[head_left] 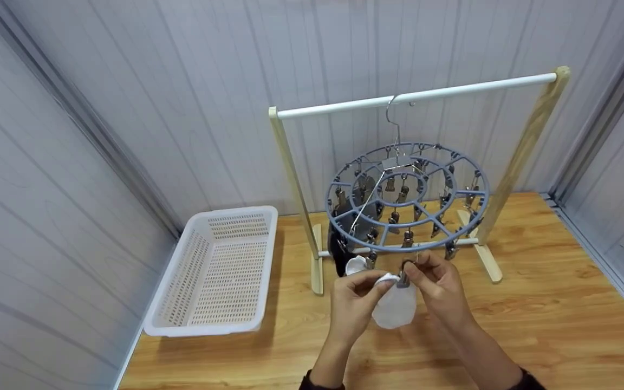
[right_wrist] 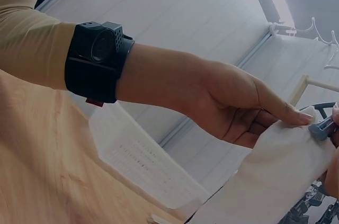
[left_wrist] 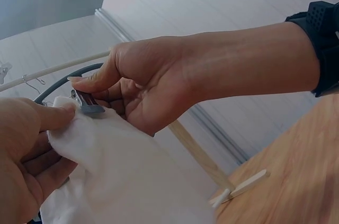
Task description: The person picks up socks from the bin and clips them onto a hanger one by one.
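Note:
A white sock (head_left: 396, 310) hangs at the front of a round grey clip hanger (head_left: 377, 246). My left hand (head_left: 351, 304) pinches the sock's upper edge between thumb and fingers. Just to the right, my right hand (head_left: 442, 288) pinches a grey clip (head_left: 403, 277) that sits at the sock's top edge. In the left wrist view, the clip's jaws (left_wrist: 92, 108) lie against the cloth (left_wrist: 122, 171); whether they bite it I cannot tell. Behind my left hand shows another piece of white cloth (head_left: 356, 265). Dark socks (head_left: 339, 246) hang at the hanger's left side.
The hanger hooks over a white rod (head_left: 339, 107) on a wooden stand (head_left: 528, 141). At the left, a white perforated basket (head_left: 266, 271) stands on the wood-grain table (head_left: 556, 314). Pale panel walls (head_left: 193, 97) close in the back and sides. Several other clips dangle from the hanger.

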Demonstrator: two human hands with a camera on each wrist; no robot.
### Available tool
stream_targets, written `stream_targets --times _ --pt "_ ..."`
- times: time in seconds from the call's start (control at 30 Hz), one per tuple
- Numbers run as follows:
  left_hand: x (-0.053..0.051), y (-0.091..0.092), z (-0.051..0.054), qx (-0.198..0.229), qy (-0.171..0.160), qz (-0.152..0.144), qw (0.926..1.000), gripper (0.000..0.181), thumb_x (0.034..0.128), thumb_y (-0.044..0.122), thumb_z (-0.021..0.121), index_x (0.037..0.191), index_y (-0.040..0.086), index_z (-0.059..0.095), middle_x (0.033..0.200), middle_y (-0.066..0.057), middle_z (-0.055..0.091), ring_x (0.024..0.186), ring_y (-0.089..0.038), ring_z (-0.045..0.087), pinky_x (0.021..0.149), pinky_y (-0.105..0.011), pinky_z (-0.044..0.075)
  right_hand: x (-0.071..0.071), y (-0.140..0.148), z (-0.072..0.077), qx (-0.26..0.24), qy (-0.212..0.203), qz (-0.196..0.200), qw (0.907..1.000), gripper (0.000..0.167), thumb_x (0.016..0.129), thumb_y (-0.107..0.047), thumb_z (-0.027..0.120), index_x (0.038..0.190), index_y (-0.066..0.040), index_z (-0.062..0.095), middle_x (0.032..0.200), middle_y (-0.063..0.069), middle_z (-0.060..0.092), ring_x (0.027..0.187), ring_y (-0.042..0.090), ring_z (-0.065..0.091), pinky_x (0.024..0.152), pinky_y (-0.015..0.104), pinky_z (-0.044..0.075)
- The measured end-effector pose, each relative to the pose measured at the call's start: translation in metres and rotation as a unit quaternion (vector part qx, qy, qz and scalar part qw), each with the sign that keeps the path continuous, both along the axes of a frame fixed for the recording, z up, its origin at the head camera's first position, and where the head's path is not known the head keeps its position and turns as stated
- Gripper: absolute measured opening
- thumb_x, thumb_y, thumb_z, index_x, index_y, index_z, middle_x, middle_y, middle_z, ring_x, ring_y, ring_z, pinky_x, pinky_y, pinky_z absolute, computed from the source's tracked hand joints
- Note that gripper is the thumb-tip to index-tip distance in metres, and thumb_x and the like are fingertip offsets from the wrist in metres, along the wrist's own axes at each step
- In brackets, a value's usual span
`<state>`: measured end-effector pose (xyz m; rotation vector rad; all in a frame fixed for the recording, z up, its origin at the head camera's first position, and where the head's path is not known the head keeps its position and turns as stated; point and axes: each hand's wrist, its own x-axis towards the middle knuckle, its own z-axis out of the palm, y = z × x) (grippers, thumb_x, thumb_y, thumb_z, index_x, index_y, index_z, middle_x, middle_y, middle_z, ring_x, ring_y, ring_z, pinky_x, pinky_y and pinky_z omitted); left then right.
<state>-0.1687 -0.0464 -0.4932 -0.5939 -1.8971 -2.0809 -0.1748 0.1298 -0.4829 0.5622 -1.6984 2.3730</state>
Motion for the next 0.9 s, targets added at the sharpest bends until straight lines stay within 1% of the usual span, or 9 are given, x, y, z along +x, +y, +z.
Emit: stream_targets --times 0.1,0.23,0.3,0.4,0.53,0.63,0.67,0.77,0.9 --pt "0.0 0.001 0.0 0.006 0.007 0.012 0.9999 0.015 0.0912 0.005 0.082 0.104 -0.004 0.081 0.097 -0.013 0.08 0.084 -0.014 0.075 0.074 -0.025 0.061 0.0 -0.002 -0.002 -0.003 0.011 0.011 0.9999 0.02 0.103 0.01 0.058 0.094 0.02 0.044 0.094 0.004 0.069 0.084 0.012 0.064 0.075 0.023 0.054" --pt "0.001 0.004 0.0 0.006 0.017 0.037 0.9992 0.014 0.0903 0.007 0.084 0.102 -0.002 0.082 0.095 -0.012 0.08 0.083 -0.011 0.072 0.072 -0.022 0.059 0.001 -0.002 -0.004 -0.002 0.015 0.021 0.9997 0.015 0.104 0.009 0.057 0.097 0.019 0.049 0.099 0.007 0.07 0.088 0.013 0.066 0.077 0.023 0.056" --pt "0.002 0.006 0.001 0.003 0.027 0.047 0.9986 0.013 0.0907 0.007 0.083 0.101 -0.001 0.083 0.094 -0.014 0.079 0.082 -0.01 0.071 0.071 -0.021 0.058 0.002 -0.002 -0.004 -0.002 0.01 0.022 0.9997 0.013 0.104 0.009 0.057 0.098 0.019 0.051 0.101 0.009 0.07 0.09 0.014 0.067 0.079 0.024 0.057" --pt "0.003 0.006 0.001 -0.006 0.032 0.057 0.9979 0.011 0.0912 0.009 0.084 0.1 0.002 0.083 0.093 -0.013 0.079 0.081 -0.009 0.069 0.07 -0.02 0.056 0.002 -0.002 -0.004 0.005 -0.005 0.013 0.9999 0.012 0.103 0.009 0.058 0.101 0.02 0.053 0.101 0.011 0.07 0.09 0.015 0.068 0.079 0.024 0.057" --pt "0.003 0.005 0.002 -0.01 0.023 0.054 0.9982 0.01 0.0916 0.01 0.084 0.1 0.004 0.083 0.094 -0.009 0.08 0.081 -0.01 0.07 0.07 -0.02 0.056 0.002 -0.002 -0.001 0.032 -0.035 -0.01 0.9988 0.013 0.102 0.008 0.061 0.105 0.021 0.056 0.099 0.013 0.069 0.087 0.015 0.068 0.078 0.025 0.057" --pt "0.004 0.003 0.003 -0.02 0.014 0.043 0.9988 0.012 0.0926 0.011 0.083 0.102 0.004 0.082 0.098 -0.007 0.08 0.083 -0.012 0.073 0.073 -0.025 0.06 0.002 -0.002 0.002 0.048 -0.053 -0.02 0.9972 0.014 0.102 0.007 0.062 0.108 0.019 0.058 0.099 0.016 0.069 0.086 0.016 0.068 0.078 0.027 0.058" --pt "0.005 0.002 0.004 -0.027 0.01 0.039 0.9988 0.012 0.0929 0.011 0.083 0.103 0.004 0.082 0.099 -0.006 0.08 0.084 -0.013 0.073 0.075 -0.027 0.061 0.002 -0.002 0.003 0.052 -0.057 -0.023 0.9968 0.013 0.102 0.007 0.062 0.109 0.019 0.059 0.1 0.018 0.069 0.086 0.017 0.068 0.078 0.027 0.058" --pt "0.006 -0.003 0.007 -0.046 -0.013 0.022 0.9986 0.015 0.0948 0.014 0.082 0.107 0.005 0.082 0.103 -0.006 0.08 0.089 -0.016 0.075 0.081 -0.032 0.063 0.001 0.001 0.005 0.07 -0.059 -0.025 0.9955 0.014 0.102 0.005 0.063 0.111 0.017 0.06 0.102 0.017 0.07 0.087 0.018 0.068 0.079 0.028 0.059" --pt "0.005 -0.015 0.011 -0.087 -0.026 0.008 0.9959 0.018 0.0977 0.018 0.079 0.111 0.006 0.08 0.106 -0.005 0.079 0.093 -0.018 0.075 0.084 -0.034 0.063 -0.003 0.006 0.007 0.088 -0.066 -0.031 0.9934 0.015 0.102 0.003 0.065 0.113 0.012 0.062 0.106 0.017 0.069 0.091 0.02 0.068 0.08 0.029 0.059"
